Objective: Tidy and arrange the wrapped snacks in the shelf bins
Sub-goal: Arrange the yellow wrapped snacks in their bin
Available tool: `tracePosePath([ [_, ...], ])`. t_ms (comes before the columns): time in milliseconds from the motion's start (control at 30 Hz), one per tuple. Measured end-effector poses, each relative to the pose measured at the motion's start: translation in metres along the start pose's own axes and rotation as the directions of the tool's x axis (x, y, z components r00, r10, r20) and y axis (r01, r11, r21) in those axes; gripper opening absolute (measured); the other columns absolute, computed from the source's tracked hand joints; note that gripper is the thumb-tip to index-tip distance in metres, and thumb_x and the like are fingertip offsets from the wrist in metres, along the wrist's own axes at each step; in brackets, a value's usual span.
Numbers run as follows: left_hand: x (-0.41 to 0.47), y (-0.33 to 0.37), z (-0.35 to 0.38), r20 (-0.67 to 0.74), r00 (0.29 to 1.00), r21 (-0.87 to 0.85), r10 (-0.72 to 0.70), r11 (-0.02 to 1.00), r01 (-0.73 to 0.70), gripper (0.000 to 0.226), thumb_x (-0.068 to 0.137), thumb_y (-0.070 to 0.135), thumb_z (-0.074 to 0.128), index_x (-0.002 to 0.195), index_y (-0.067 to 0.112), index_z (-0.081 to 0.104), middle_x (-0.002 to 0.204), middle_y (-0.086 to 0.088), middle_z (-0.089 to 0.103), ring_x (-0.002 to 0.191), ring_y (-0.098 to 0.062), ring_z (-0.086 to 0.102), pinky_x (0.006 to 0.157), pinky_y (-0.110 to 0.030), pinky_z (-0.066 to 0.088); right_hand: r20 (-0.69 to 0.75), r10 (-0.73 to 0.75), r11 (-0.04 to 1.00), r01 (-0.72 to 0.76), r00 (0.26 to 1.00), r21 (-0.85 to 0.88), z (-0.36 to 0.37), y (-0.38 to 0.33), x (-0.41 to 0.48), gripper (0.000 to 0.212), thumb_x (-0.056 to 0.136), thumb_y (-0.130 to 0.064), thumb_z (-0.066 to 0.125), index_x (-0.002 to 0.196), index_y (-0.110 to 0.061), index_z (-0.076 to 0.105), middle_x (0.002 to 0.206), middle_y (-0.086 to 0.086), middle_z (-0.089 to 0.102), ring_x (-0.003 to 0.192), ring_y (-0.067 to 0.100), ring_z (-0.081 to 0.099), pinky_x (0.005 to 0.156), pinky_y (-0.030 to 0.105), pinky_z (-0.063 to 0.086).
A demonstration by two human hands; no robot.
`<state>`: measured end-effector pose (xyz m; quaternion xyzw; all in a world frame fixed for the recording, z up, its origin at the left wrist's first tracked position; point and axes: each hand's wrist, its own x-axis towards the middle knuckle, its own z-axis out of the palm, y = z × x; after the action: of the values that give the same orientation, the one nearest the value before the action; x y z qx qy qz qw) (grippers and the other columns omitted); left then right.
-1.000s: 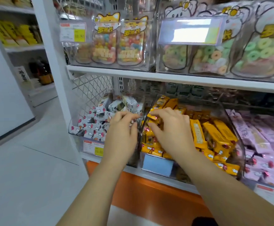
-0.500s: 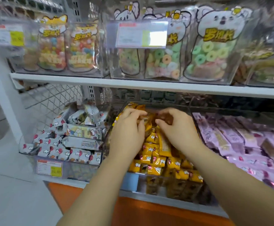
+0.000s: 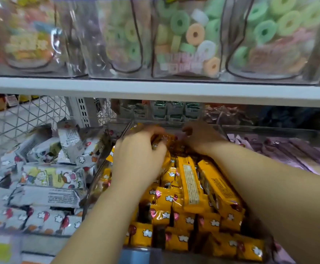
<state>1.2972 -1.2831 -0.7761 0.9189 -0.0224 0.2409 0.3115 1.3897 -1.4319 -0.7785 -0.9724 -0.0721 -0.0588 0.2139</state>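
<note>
White shelf board (image 3: 155, 88) across the whole width, loaded above with clear tubs of ring sweets (image 3: 193, 35). Below it, 3 clear bins side by side against a wire mesh back (image 3: 31, 115), 1 kind of snack to each, a layout that reads as sorting by colour for quick picking.

Left bin: white wrapped snacks (image 3: 49, 178), heaped loosely, front ones flat, rear ones tipped up on end. Right bin: pink wrapped snacks (image 3: 307, 159), laid lengthwise and only partly in view. Middle bin (image 3: 98, 178): yellow wrapped snacks (image 3: 191, 183), the lot being worked on. Front rows stood on end with faces forward, 2 long bars flat on top pointing front to back, rear of the pile jumbled. Judged from that, a reach to the back for squaring up the loose ones.

Both forearms in over the front lip, angled inward toward the rear wall of the middle bin. Left hand (image 3: 138, 161) palm down, knuckles up, fingers curled over a yellow bar (image 3: 162, 140) at the back of the pile and gripping it. Right hand (image 3: 201, 138) a little deeper and to the right, close beside the left yet not touching it, fingers bent leftward. Too blurred and shadowed there to tell whether clamped on a wrapper or only resting among them.

Smallest last: blue label holder (image 3: 136, 254) on the middle bin's front lip, and a yellow-green price tag (image 3: 0, 252) at the lower left, print unreadable.
</note>
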Motion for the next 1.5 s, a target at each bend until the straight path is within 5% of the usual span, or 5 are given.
tracePosePath([
  [233,0.0,-0.003,0.002,-0.038,0.999,-0.061,-0.009,0.998,0.006,0.021,0.088,0.036,0.057,0.108,0.036,0.064,0.099,0.008,0.068,0.091,-0.018,0.06,0.093,-0.039,0.046,0.033,0.055,0.998,-0.054,0.998,-0.029,0.005,0.005,0.012,0.041,0.094,-0.035,0.052,0.119,-0.005,0.061,0.124,0.014,0.059,0.113,0.025,0.056,0.091,0.032,0.043],
  [500,0.001,-0.005,0.005,-0.058,0.998,-0.053,-0.005,0.999,0.002,0.021,0.088,0.036,0.058,0.108,0.036,0.065,0.101,0.01,0.067,0.094,-0.016,0.059,0.093,-0.037,0.045,-0.083,0.157,0.986,-0.161,0.984,-0.051,0.017,0.009,0.021,0.024,0.094,-0.02,0.052,0.11,-0.009,0.067,0.115,0.01,0.066,0.105,0.023,0.061,0.085,0.032,0.049],
  [800,0.0,-0.006,0.007,-0.068,0.998,-0.03,0.001,1.0,-0.003,0.022,0.089,0.037,0.056,0.108,0.036,0.065,0.107,0.012,0.067,0.098,-0.016,0.059,0.093,-0.037,0.046,-0.419,0.096,0.983,-0.018,0.903,0.185,0.009,-0.007,0.007,0.021,0.098,-0.007,0.036,0.113,-0.009,0.051,0.102,0.009,0.059,0.096,0.025,0.057,0.073,0.032,0.042],
  [1233,-0.013,0.007,-0.01,-0.017,0.997,0.171,0.077,0.983,-0.073,0.027,0.095,0.033,0.046,0.116,0.029,0.061,0.111,0.001,0.064,0.104,-0.021,0.056,0.094,-0.038,0.041,-0.336,-0.066,0.959,0.153,0.939,0.239,-0.025,-0.011,-0.053,0.014,0.096,-0.007,0.043,0.104,-0.011,0.053,0.097,0.002,0.052,0.084,0.016,0.048,0.063,0.025,0.036],
  [1500,-0.042,0.031,-0.012,-0.046,0.98,0.146,0.194,0.972,-0.186,0.022,0.093,0.027,0.052,0.11,0.026,0.065,0.111,0.005,0.061,0.106,-0.018,0.054,0.096,-0.038,0.041,-0.434,-0.176,0.911,0.313,0.884,0.267,-0.04,0.002,-0.141,0.017,0.089,-0.02,0.062,0.101,-0.027,0.052,0.089,-0.017,0.056,0.071,-0.014,0.05,0.06,0.0,0.036],
])
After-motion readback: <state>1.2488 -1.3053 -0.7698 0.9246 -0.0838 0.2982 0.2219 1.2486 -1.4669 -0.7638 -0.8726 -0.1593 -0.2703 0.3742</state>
